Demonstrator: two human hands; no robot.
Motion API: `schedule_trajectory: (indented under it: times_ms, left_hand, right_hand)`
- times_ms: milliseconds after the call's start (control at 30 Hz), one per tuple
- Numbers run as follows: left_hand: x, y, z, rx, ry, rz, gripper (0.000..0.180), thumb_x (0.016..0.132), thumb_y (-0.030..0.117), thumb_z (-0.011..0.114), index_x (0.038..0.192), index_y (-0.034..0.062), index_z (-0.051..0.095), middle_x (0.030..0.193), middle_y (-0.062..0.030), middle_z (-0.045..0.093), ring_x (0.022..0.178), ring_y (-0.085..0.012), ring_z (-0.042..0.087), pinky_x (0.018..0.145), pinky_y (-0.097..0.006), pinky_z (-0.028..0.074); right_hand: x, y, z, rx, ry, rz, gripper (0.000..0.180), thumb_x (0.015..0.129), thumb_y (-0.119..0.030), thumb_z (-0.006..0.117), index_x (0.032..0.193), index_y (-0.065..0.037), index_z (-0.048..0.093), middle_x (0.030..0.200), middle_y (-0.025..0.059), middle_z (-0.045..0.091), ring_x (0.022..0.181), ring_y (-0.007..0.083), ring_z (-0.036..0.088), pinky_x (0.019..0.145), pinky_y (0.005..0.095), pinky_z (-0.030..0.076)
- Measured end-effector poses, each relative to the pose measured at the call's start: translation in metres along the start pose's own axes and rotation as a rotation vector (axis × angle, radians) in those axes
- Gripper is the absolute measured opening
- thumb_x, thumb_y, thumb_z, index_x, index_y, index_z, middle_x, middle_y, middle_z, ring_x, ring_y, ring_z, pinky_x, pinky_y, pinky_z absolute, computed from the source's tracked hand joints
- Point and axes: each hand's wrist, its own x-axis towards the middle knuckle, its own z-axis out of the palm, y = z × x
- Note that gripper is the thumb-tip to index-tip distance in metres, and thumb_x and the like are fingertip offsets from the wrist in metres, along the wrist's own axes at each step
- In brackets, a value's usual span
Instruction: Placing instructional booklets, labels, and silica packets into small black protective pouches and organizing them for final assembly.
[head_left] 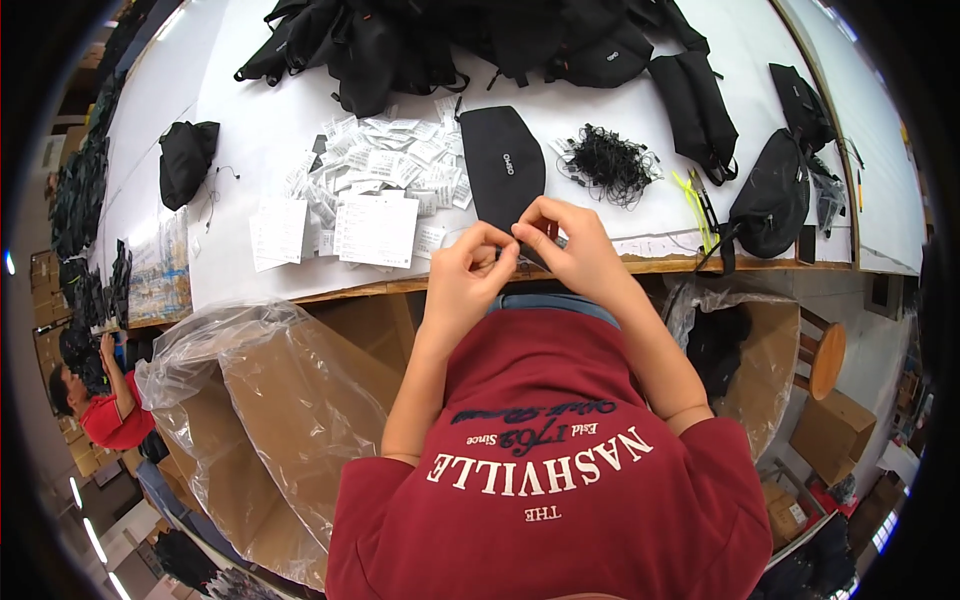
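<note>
- Head view: the flat black fabric pouch (503, 165) lies lengthwise on the white counter (250, 130), its near end at the counter's near edge, under both hands.
- The left hand (468, 272) and right hand (565, 245) meet at that near end, fingertips pinched shut on something small there; what exactly sits between them is too small to tell, though it looks like a thin cord or tag being fixed to the pouch.
- Judged from this, the step in hand is fastening at the pouch's end; the next move calls for a steady pinch and fine fingertip work with the pouch kept flat.
- Just right of the pouch lies a tangle of thin black cords (607, 162).
- Left of the pouch is a loose heap of small white paper tags (385, 165), and nearer, two larger white printed sheets (377, 229) lie flat.
- Across the far side sits a pile of black bags (450, 40); more black bags (775, 195) lie to the right, one small black bag (185, 160) to the left.
- Below the counter's near edge stand brown cardboard boxes lined with clear plastic (270, 400).
</note>
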Motion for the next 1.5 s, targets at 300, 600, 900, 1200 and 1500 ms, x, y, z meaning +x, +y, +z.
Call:
schedule_trajectory:
  times_ms: [300,600,900,1200,1500]
  left_hand:
    - [-0.02,0.009,0.021,0.239,-0.293,0.213,0.008,0.078,0.009,0.069,0.085,0.0054,0.065,0.062,-0.0028,0.045,0.059,-0.0131,0.047,0.056,-0.028,0.038]
    - [0.027,-0.001,-0.004,0.342,-0.054,0.398,0.031,0.08,0.007,0.065,0.11,0.0064,0.058,0.123,-0.012,0.052,0.115,-0.0308,0.046,0.099,-0.039,0.036]
    - [0.042,0.005,-0.014,0.854,0.0,0.716,0.029,0.065,0.01,0.072,0.093,0.0161,0.068,0.102,0.006,0.062,0.103,-0.0205,0.05,0.087,-0.036,0.027]
    - [0.044,0.013,-0.03,0.817,-0.095,0.848,0.024,0.066,0.008,0.07,0.09,0.0105,0.065,0.092,0.0012,0.063,0.096,-0.0188,0.056,0.086,-0.035,0.036]
    - [0.039,0.01,-0.026,0.72,-0.081,0.825,0.023,0.066,0.001,0.067,0.088,0.0054,0.064,0.085,-0.0031,0.064,0.089,-0.0209,0.059,0.084,-0.037,0.042]
  right_hand:
    - [0.036,0.044,0.029,-0.56,0.147,-0.058,0.061,0.07,-0.027,0.076,0.122,-0.008,0.052,0.123,0.0174,0.047,0.114,0.0344,0.044,0.1,0.0401,0.037]
    - [0.016,0.044,-0.003,-0.191,0.348,-0.086,0.023,0.085,-0.017,0.063,0.104,-0.005,0.069,0.104,0.0142,0.067,0.099,0.0277,0.061,0.088,0.0351,0.046]
    - [-0.011,-0.016,-0.033,0.07,0.232,0.113,0.02,0.088,-0.009,0.06,0.105,-0.002,0.069,0.082,0.0111,0.07,0.071,0.0115,0.064,0.065,0.0251,0.049]
    - [-0.016,-0.032,-0.033,-0.022,0.135,-0.036,0.019,0.087,-0.011,0.061,0.102,-0.003,0.069,0.083,0.015,0.068,0.066,0.0224,0.066,0.059,0.028,0.049]
    - [-0.015,-0.029,-0.025,0.053,0.164,0.022,0.018,0.087,-0.011,0.061,0.1,-0.003,0.07,0.077,0.0138,0.068,0.06,0.0166,0.063,0.055,0.0258,0.047]
